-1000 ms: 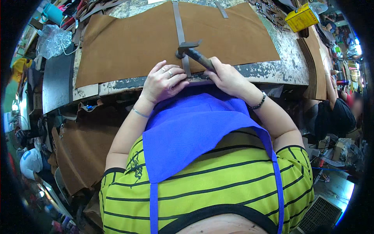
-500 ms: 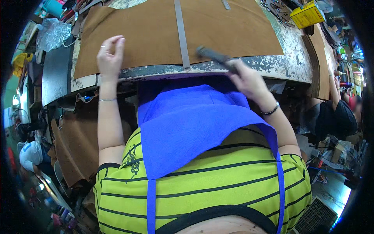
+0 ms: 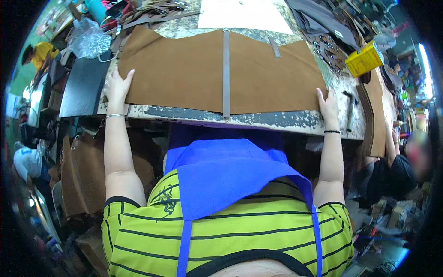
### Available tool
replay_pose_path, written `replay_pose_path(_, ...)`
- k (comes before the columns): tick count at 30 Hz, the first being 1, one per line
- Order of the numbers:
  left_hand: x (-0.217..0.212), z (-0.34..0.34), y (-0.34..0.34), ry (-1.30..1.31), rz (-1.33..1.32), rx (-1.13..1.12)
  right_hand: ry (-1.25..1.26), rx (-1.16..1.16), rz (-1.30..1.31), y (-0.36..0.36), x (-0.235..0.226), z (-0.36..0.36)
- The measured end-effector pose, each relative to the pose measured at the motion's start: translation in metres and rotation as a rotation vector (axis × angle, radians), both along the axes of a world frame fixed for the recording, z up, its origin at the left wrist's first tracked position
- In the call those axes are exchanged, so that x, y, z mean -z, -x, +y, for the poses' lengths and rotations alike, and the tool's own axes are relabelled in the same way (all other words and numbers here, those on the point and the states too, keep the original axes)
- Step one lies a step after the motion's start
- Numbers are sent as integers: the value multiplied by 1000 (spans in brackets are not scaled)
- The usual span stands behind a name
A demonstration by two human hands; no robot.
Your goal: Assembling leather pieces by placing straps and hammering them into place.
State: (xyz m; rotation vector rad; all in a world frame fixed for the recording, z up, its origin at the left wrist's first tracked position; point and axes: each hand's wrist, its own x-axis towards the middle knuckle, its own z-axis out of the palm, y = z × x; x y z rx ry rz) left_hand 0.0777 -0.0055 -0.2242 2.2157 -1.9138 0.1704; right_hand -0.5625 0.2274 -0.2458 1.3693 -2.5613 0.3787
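A wide brown leather piece (image 3: 177, 74) lies flat along the near edge of the worktable. A long grey strap (image 3: 226, 78) crosses its middle from top to bottom, and a short grey strap (image 3: 274, 47) sits on its upper right part. My left hand (image 3: 118, 88) is at the left edge of the leather, thumb and fingers apart. At the lower right corner of the leather is my right hand (image 3: 328, 105), its thumb and fingers spread. A hammer (image 3: 350, 111) rests on the table just right of that hand.
A white sheet (image 3: 244, 16) lies at the back of the worn tabletop (image 3: 184, 115). Stacked brown leather (image 3: 373, 120), a yellow can (image 3: 364, 59) and small dark pieces (image 3: 330, 54) are at right. A dark board (image 3: 84, 87) and clear plastic bag (image 3: 90, 39) are left. Co-workers sit at both sides.
The hammer has left my right hand and now lies on the table. My right hand has moved right to the leather's corner, and my left hand has gone to its left edge.
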Motion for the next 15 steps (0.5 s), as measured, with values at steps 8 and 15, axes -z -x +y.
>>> replay_pose_path(8, 7, -18, 0, 152, 219, 220, -36, 172, -23, -21, -9, -36)
replay_pose_path(15, -44, 6, -8, 362, 613, 269, 135, -308, -150, -10, -40, -58)
